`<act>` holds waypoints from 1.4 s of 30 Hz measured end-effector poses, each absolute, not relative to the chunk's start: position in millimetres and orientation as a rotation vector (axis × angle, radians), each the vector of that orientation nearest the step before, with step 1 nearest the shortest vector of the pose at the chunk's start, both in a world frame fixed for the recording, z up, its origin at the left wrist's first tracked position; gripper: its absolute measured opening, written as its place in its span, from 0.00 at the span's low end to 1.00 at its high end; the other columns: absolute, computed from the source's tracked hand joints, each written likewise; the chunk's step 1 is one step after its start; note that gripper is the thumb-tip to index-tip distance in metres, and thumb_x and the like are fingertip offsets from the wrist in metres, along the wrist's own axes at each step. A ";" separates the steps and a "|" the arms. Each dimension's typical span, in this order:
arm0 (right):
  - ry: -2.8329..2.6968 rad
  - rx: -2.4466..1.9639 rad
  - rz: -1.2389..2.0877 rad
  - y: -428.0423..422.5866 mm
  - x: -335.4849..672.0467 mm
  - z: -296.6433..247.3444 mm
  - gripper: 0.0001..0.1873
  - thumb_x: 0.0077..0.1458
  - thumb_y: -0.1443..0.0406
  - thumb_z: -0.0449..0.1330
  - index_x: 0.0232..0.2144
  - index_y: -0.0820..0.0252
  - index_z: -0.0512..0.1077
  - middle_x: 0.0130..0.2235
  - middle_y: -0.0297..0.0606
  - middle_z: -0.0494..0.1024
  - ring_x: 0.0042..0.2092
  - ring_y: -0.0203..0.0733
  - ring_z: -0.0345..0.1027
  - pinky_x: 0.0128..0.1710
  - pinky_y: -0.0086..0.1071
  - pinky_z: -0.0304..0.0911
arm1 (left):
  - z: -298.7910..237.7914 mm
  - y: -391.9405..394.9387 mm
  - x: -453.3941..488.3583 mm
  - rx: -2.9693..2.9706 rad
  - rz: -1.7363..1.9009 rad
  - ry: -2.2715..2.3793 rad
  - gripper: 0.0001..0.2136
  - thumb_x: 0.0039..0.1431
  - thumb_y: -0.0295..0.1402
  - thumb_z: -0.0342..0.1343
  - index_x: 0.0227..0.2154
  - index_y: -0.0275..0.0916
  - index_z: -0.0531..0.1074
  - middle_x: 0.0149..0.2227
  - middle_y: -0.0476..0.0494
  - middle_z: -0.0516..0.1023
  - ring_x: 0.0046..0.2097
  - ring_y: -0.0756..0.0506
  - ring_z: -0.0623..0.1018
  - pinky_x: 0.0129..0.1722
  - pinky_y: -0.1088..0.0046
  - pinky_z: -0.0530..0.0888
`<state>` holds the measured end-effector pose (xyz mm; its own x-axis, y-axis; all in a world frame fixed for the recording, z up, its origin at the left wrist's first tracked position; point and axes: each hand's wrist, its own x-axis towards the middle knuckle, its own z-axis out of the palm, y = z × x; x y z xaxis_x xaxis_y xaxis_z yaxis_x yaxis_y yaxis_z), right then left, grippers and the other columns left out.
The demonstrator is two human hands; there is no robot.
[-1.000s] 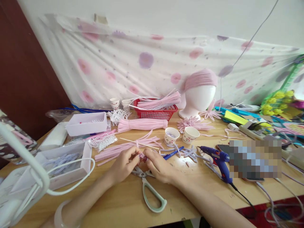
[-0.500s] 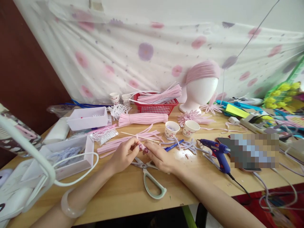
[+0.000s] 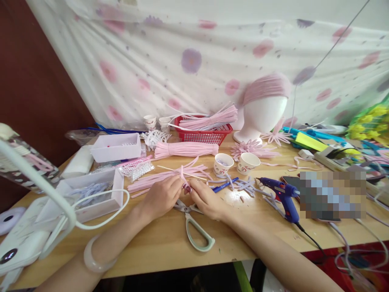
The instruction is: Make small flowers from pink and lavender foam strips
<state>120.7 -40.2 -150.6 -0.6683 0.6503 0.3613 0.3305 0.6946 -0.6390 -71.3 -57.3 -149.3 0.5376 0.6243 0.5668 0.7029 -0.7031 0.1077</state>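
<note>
Just below the middle of the frame, the left hand and right hand both have a grip pinching a pink strip. Scissors lie beneath them on the worktop. Right of centre, two paper cups bear reddish lettering too small to read, near a blue glue gun.

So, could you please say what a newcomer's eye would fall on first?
Probably the mannequin head with its pink wrap, at the back, right of the red basket. Then the blue glue gun, at right. Centrally, the left hand and right hand meet at a pink strip near scissors.
</note>
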 end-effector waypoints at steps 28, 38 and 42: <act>-2.153 -0.823 0.768 -41.4 115.2 -148.4 0.10 0.60 0.71 0.47 0.29 0.59 0.65 0.30 0.35 0.71 0.32 0.38 0.63 0.35 0.30 0.58 | -147.4 -59.2 -65.7 -2.604 -1.162 -1.232 0.10 0.67 0.26 0.43 0.37 0.38 0.71 0.32 0.45 0.80 0.34 0.47 0.80 0.34 0.72 0.73; -2.204 -0.880 0.584 -46.5 113.4 -147.1 0.10 0.59 0.72 0.47 0.28 0.58 0.64 0.27 0.36 0.72 0.29 0.39 0.65 0.31 0.30 0.58 | -143.4 -63.6 -63.7 -2.521 -0.790 -1.172 0.12 0.67 0.24 0.41 0.31 0.38 0.68 0.28 0.46 0.76 0.30 0.47 0.77 0.28 0.73 0.72; -2.302 -0.840 0.524 -45.8 115.6 -147.8 0.10 0.58 0.73 0.47 0.30 0.59 0.65 0.28 0.38 0.74 0.30 0.40 0.66 0.32 0.31 0.59 | -143.6 -61.4 -68.7 -2.651 -0.760 -1.194 0.11 0.64 0.21 0.41 0.35 0.37 0.68 0.33 0.44 0.77 0.34 0.45 0.78 0.34 0.71 0.75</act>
<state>115.6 -45.8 -147.8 -0.6020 0.6800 0.4186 0.4317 0.7181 -0.5458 -68.7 -61.4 -143.6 0.5585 0.6632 0.4983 0.7319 -0.6767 0.0802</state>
